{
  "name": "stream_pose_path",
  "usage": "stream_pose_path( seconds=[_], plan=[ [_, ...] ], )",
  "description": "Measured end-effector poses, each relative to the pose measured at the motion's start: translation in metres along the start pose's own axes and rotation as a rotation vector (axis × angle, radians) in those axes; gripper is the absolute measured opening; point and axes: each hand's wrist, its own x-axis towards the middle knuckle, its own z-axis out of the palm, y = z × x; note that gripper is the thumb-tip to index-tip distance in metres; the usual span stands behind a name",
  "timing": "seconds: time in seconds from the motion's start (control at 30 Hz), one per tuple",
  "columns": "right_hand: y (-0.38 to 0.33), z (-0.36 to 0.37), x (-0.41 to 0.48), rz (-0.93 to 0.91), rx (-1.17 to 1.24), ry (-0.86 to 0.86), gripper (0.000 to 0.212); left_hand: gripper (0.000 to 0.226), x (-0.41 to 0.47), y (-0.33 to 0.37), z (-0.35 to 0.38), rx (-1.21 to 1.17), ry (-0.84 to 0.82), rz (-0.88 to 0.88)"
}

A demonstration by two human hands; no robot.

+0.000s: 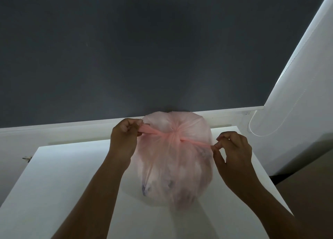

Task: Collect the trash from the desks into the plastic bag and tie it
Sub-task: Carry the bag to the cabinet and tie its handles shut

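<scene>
A full, translucent pink plastic bag (pixel 176 163) stands on the white desk (pixel 54 184), with pale crumpled trash faintly visible through its wall. Its top is gathered into a knot (pixel 174 136) at the middle. Two twisted pink ends run out sideways from that knot. My left hand (pixel 124 136) is closed on the left end, beside the bag's upper left. My right hand (pixel 234 148) pinches the right end between thumb and fingertips, just off the bag's right side. Both ends are stretched taut.
A dark grey wall (pixel 144 49) rises behind the desk. A white roller blind (pixel 297 103) with a bead chain (pixel 259 134) hangs at the right. A small metal fitting (pixel 27 158) sits at the desk's left edge. Brown floor shows at the lower right.
</scene>
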Motion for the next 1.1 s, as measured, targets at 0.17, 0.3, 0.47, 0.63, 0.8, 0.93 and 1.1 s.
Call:
stream_pose_path(
  seconds=[0.17,0.3,0.47,0.63,0.8,0.93,1.1],
  plan=[
    [-0.004,-0.004,0.004,0.089,-0.040,-0.079,0.011,0.011,-0.005,-0.003,-0.004,0.004,-0.012,0.018],
    [-0.020,-0.013,0.017,0.193,0.099,-0.242,0.028,0.012,-0.020,-0.011,0.001,0.040,-0.117,0.077],
    [-0.079,0.011,0.028,-0.086,0.022,-0.361,0.089,0.026,-0.025,-0.015,0.016,0.153,-0.058,0.115],
    [-0.085,0.053,0.032,-0.070,-0.270,-0.546,0.086,0.081,-0.016,-0.046,0.019,0.277,-0.086,-0.061],
    [-0.086,0.070,0.023,-0.034,-0.304,-0.365,0.053,0.079,-0.020,-0.074,0.021,0.360,-0.009,-0.020],
    [-0.088,0.075,0.024,-0.027,-0.294,-0.371,0.045,0.082,-0.015,-0.081,0.022,0.373,0.026,-0.003],
    [-0.093,0.067,0.017,0.007,-0.217,-0.376,0.059,0.069,-0.018,-0.077,0.027,0.399,0.063,0.051]
  ],
)
